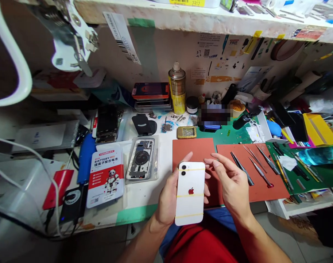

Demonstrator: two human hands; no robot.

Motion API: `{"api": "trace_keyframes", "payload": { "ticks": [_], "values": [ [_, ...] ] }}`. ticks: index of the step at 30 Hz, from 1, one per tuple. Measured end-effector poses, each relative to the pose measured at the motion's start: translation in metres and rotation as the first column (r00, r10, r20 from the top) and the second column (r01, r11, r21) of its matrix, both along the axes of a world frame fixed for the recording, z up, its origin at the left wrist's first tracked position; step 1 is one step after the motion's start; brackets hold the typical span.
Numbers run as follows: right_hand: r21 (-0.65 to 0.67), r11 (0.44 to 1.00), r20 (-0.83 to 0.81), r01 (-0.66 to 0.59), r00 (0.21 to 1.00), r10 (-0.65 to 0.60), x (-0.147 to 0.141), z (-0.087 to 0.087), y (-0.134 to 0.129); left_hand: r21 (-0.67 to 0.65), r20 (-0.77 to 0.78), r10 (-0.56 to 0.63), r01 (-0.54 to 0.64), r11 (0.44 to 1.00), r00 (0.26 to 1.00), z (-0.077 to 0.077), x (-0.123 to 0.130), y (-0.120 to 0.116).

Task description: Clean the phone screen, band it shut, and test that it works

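Note:
A white phone (190,208) is held up over the bench's front edge, its back with two camera lenses and a red logo facing me. Several thin yellow bands run across it. My left hand (168,197) is closed round the phone's left side, with fingertips showing past its right edge. To the right of the phone is my right hand (232,182), its thumb and index finger close together near the upper right edge; whether something thin is between them is too small to tell. Beneath both hands lies a red-brown mat (192,148).
Tweezers and screwdrivers (262,175) lie on a second mat at right. A bagged phone housing (140,160) and a battery box (106,177) are at left. Behind stands a spray can (177,87); a shelf (182,20) overhangs the bench.

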State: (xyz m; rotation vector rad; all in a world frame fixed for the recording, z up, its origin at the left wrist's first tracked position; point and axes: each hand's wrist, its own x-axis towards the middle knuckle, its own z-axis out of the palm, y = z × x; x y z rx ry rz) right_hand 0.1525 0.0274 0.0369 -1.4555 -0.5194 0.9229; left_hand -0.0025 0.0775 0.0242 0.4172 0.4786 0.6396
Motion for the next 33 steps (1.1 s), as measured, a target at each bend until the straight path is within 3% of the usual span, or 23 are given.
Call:
{"api": "trace_keyframes", "payload": {
  "ticks": [7,11,16,22,29,33],
  "values": [
    [0.005,0.996,-0.134,-0.094,0.987,0.093,-0.008,-0.003,-0.001,0.018,-0.085,0.000,0.002,1.000,0.996,-0.006,-0.003,-0.002],
    [0.010,0.996,-0.064,-0.092,0.994,0.093,-0.004,-0.006,-0.008,0.109,-0.176,0.043,-0.024,0.994,0.983,-0.002,-0.003,-0.002],
    [-0.001,1.000,0.007,-0.029,1.000,0.029,-0.003,-0.006,-0.016,0.108,-0.137,0.061,-0.047,0.993,0.989,0.002,-0.005,-0.001],
    [0.026,0.997,0.017,-0.070,0.997,0.070,-0.008,-0.005,-0.020,0.098,-0.126,0.053,-0.041,0.994,0.991,0.003,-0.007,-0.003],
    [0.048,0.997,0.003,-0.054,0.999,0.053,-0.014,-0.003,-0.018,0.167,-0.336,0.151,-0.099,0.981,0.930,0.000,-0.006,-0.002],
    [0.033,0.998,0.016,-0.058,0.998,0.058,-0.014,-0.007,-0.020,0.176,-0.298,0.111,-0.060,0.983,0.948,-0.003,-0.007,-0.002]
  ]
}}
